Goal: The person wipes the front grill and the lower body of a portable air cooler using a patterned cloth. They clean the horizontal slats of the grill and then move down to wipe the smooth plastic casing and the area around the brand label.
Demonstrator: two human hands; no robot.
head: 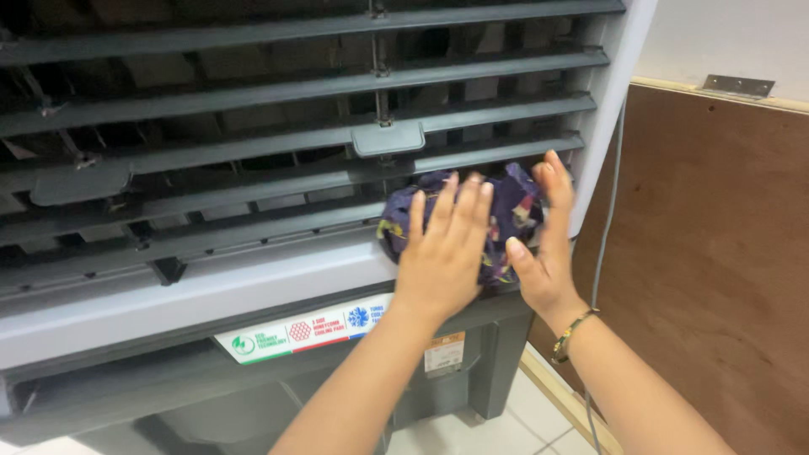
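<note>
In front of you stands a grey air cooler (253,286) with dark horizontal louvres (253,88) across its front and a strip of coloured stickers (303,330) on the band below them. Your left hand (442,253) lies flat, fingers spread, pressing a crumpled purple patterned cloth (506,211) against the lower right louvres. Your right hand (546,244), open with a bracelet (571,334) at the wrist, cups the cloth's right edge, just beside a grey cable (608,219) and a brown wooden panel (716,270).
</note>
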